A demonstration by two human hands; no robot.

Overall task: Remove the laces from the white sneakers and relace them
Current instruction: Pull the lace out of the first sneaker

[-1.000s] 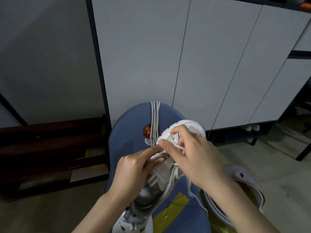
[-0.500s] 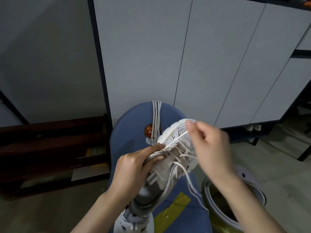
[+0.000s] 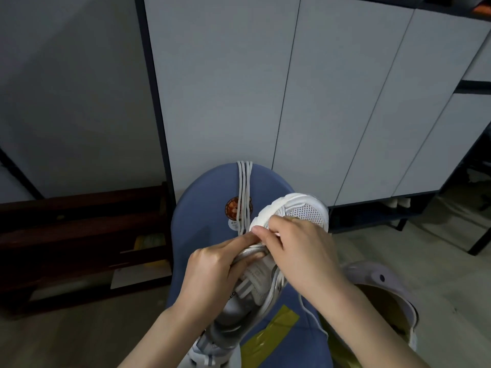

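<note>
White sneaker (image 3: 297, 211) held over blue padded seat (image 3: 202, 213) — lacing in hand.
Left hand (image 3: 210, 272) gripping the upper beside the tongue; right hand (image 3: 300, 251) pinching lace (image 3: 305, 304) near the toe eyelets. Spare laces (image 3: 244, 187) draped over the seat's far edge.

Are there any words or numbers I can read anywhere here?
"CEC": partly hidden letters on the sneaker's side, the rest behind the left hand.
Round orange badge on the blue seat: too blurred to read.
White tag below it: too small.
</note>
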